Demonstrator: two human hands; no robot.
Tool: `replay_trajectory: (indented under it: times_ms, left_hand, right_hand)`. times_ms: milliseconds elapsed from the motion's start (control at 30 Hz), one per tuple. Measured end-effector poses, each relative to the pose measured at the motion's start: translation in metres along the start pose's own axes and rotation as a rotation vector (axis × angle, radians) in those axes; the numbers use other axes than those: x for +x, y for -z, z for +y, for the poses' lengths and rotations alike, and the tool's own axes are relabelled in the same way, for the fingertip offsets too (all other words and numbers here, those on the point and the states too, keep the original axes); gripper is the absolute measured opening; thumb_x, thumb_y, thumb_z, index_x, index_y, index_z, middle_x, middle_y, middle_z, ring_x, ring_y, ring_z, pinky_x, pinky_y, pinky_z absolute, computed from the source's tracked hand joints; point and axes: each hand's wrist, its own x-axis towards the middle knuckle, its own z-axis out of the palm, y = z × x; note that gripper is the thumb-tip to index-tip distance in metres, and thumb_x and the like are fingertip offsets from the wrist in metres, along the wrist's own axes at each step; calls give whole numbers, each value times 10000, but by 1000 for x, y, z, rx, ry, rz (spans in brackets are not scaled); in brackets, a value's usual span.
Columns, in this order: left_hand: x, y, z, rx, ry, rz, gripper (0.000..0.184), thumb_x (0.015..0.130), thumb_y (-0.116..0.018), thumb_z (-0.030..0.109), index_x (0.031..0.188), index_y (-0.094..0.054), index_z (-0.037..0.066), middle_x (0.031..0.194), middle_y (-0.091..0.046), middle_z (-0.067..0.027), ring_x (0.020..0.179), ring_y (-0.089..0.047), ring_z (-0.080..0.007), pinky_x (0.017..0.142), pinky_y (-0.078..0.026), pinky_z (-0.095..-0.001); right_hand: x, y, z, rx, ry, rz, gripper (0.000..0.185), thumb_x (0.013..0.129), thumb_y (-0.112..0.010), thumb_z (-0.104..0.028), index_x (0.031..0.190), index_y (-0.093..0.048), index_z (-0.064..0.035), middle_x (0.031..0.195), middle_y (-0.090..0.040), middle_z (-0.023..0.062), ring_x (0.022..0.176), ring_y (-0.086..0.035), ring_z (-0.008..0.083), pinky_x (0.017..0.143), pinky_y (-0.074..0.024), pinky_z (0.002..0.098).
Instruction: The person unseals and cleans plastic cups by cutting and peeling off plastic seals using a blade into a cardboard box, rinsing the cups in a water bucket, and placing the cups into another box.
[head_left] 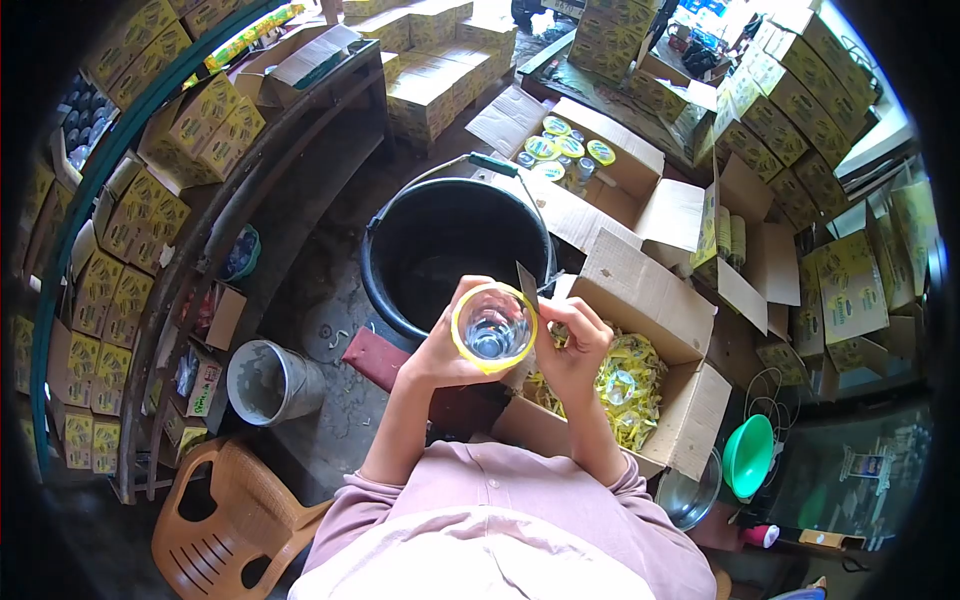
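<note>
A clear cup with a yellow rim [493, 328] is held in my left hand [450, 345], its open mouth facing the camera. My right hand [573, 335] pinches a dark, flat blade [527, 284], which touches or nearly touches the right side of the rim. Beyond both hands stands a large black bucket [450, 240]. Below my right hand, an open carton [695, 420] holds many yellow wrappers [640, 380] and a small clear cup [620, 386].
Another open carton [625, 150] holds yellow-lidded cups [545, 148]. A grey bucket [272, 382] and a brown chair [235, 520] stand at the left. Stacked yellow boxes [435, 85] line the back and both sides. A green bowl [748, 455] is at the right.
</note>
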Motion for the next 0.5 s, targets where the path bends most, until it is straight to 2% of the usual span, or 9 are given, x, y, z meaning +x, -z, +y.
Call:
replay_trajectory:
  times_ms: [100, 233, 500]
  left_hand:
    - [-2, -2, -17, 132, -159, 85, 752, 552, -789, 10, 1169, -369, 97, 1048, -426, -68, 939, -522, -154, 802, -472, -277]
    - [-7, 1, -30, -16, -91, 94, 750, 585, -768, -19, 1188, -351, 134, 1087, -395, -77, 962, -519, -180, 787, -478, -274]
    - [-4, -1, -26, 101, -174, 76, 770, 574, -784, 7, 1209, -364, 122, 1077, -392, -78, 942, -519, -172, 773, -480, -278]
  right_hand:
    - [-1, -3, -1, -5, 1, 24, 152, 673, -679, 46, 811, -664, -15, 688, -629, 101, 606, -611, 150, 560, -463, 232]
    - [-8, -4, 2, -31, 21, 86, 144, 678, -692, 34, 807, -662, -21, 681, -627, 101, 599, -611, 148, 549, -461, 233]
    - [-12, -3, 1, -136, 81, 100, 165, 674, -687, 33, 817, -670, -48, 668, -619, 101, 572, -605, 165, 522, -458, 244]
